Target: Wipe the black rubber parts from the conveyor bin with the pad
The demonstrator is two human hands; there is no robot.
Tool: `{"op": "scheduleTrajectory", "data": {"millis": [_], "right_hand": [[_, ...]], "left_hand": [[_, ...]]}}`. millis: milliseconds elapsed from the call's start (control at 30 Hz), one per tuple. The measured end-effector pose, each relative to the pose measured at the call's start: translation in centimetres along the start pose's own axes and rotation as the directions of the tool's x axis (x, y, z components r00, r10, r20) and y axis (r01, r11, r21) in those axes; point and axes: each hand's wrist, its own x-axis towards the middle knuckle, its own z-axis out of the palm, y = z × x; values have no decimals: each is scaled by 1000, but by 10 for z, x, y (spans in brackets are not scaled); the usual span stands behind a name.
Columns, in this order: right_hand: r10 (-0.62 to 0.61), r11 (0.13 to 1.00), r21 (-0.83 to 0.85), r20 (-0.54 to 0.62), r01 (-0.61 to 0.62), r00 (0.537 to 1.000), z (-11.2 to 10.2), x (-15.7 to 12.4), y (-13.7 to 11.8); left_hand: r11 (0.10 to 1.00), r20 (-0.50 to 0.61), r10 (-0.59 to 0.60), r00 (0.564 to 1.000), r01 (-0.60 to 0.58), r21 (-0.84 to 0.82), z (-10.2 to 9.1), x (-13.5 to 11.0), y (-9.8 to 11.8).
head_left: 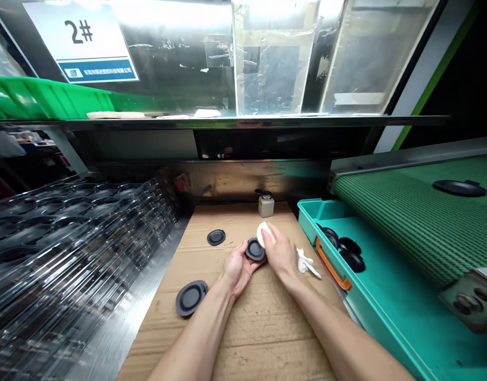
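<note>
Forearms (205, 323), bare, enter over the near edge of a cardboard sheet (263, 338) & converge on its middle. L hand (237, 267): palm up, half open, fingers under a small dark disc (255, 249), thumb at its rim; disc thus sits just above the sheet, beyond its centre. R hand (282, 253): nearly closed, thumb & fingers pinching a round white pad (263, 234) at the disc's upper R rim; whether pad touches disc or hovers just over it, can't tell from where I stand.

On the surface: second dark disc (216, 237) near far L corner; larger dark piece (191, 298) by L edge, next to L forearm; small bottle w/ dark top (266, 205) at far edge, R of middle; crumpled white material (304, 262) along R edge, just beside R hand.

Beyond R edge: teal bin (386, 301) w/ orange handle (332, 264), several black parts (352, 255) toward its far end; above it, green conveyor (402, 211) bearing one black part (459, 188). Beyond L edge: stacked clear trays (108, 248), partly blurred, w/ dark pieces in top layer.
</note>
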Motion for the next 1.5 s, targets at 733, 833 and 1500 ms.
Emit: {"op": "scheduleTrajectory", "data": {"millis": [733, 833, 1500], "right_hand": [[-279, 850, 527, 427, 14, 860, -14, 0, 10], [-300, 906, 391, 317, 164, 900, -18, 3, 16], [-207, 968, -123, 97, 218, 974, -2, -9, -6]], "left_hand": [[999, 55, -28, 998, 30, -31, 4, -5, 0], [998, 74, -27, 997, 31, -52, 4, -5, -1], [998, 48, 52, 997, -55, 44, 10, -4, -10]]}}
